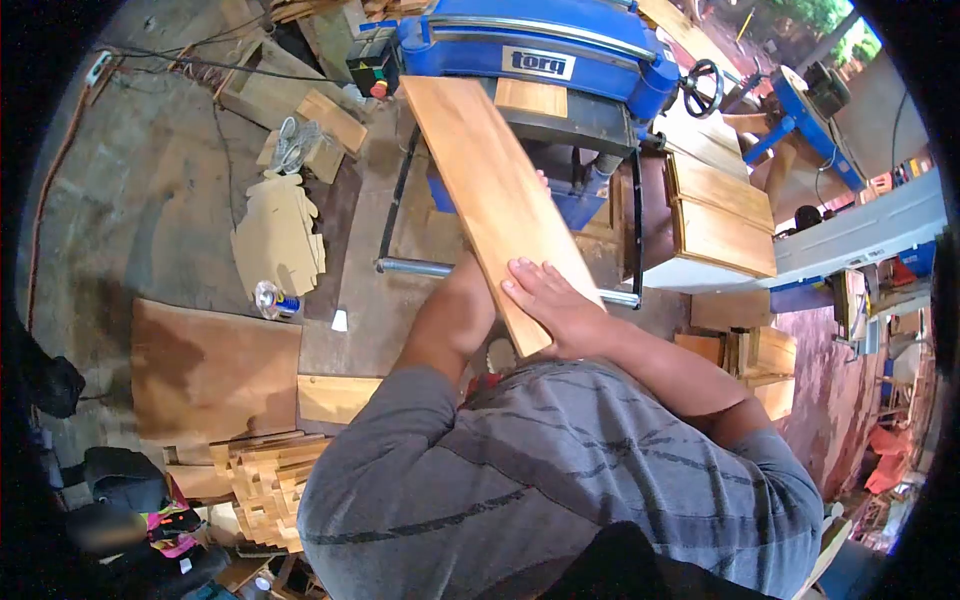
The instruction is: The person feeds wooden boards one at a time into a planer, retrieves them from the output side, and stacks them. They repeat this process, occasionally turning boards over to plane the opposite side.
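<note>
A long, flat wooden board (490,190) slants from my waist to the front of a blue machine marked "torq" (470,48). My right hand (555,308) lies on the board's near part, fingers stretched over its top face and palm at its right edge. My left forearm passes beneath the board. Of my left hand (543,178) only fingertips show, curled at the board's right edge; the rest is hidden underneath. Another wooden piece (532,97) rests in the machine's opening, beyond the held board.
Stacked boards (722,215) stand right of the machine, near its black handwheel (703,86). Cut cardboard (275,235), a bottle (275,300) and a brown sheet (215,370) lie on the left floor. Small wooden blocks (270,485) are piled at lower left. A metal roller frame (415,267) stands ahead.
</note>
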The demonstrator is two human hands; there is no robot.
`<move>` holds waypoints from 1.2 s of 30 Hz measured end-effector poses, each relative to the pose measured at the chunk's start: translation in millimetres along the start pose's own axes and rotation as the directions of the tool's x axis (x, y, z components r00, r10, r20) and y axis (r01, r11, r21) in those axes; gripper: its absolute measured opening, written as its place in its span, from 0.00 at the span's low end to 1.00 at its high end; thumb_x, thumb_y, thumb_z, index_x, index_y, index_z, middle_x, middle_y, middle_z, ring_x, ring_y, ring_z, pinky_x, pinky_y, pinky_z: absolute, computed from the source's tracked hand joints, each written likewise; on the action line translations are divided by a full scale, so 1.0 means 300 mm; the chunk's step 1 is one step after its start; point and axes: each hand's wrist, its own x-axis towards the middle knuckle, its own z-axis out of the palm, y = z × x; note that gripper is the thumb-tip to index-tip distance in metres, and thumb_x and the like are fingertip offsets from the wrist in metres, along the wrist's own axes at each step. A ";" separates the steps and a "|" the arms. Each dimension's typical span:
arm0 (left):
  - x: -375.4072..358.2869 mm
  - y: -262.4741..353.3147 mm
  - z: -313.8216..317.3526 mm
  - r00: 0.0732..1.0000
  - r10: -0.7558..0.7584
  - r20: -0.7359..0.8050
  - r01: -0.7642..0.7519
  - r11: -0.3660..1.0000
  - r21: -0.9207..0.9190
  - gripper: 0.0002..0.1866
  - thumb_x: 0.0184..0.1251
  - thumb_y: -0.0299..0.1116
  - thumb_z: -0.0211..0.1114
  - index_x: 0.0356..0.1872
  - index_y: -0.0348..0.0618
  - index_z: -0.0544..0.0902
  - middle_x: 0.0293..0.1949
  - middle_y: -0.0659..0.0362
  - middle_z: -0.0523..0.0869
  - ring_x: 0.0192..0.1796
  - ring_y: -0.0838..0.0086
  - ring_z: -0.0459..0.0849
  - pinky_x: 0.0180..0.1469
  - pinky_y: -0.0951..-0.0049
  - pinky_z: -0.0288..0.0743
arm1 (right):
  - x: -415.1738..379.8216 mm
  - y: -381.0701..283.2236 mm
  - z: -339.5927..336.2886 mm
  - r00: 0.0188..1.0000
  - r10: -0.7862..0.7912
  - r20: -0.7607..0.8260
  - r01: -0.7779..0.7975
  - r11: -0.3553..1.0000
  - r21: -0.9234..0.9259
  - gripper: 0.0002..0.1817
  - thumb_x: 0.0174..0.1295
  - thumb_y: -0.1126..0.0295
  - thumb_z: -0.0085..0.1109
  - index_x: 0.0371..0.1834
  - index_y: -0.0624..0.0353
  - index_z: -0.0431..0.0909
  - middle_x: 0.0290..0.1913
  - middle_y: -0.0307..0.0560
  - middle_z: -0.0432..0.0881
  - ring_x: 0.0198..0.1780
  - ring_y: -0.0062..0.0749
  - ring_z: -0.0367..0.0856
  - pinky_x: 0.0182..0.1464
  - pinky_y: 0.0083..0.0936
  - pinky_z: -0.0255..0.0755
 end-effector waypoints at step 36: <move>-0.276 0.035 0.295 0.397 0.492 -0.775 0.676 0.414 0.609 0.25 0.75 0.41 0.55 0.66 0.37 0.67 0.57 0.52 0.79 0.59 0.64 0.78 0.60 0.61 0.73 | 0.292 0.367 0.296 0.926 0.377 0.032 -0.340 0.864 -0.372 0.44 0.54 0.71 0.61 0.75 0.66 0.52 0.75 0.68 0.52 0.77 0.64 0.48 0.74 0.58 0.47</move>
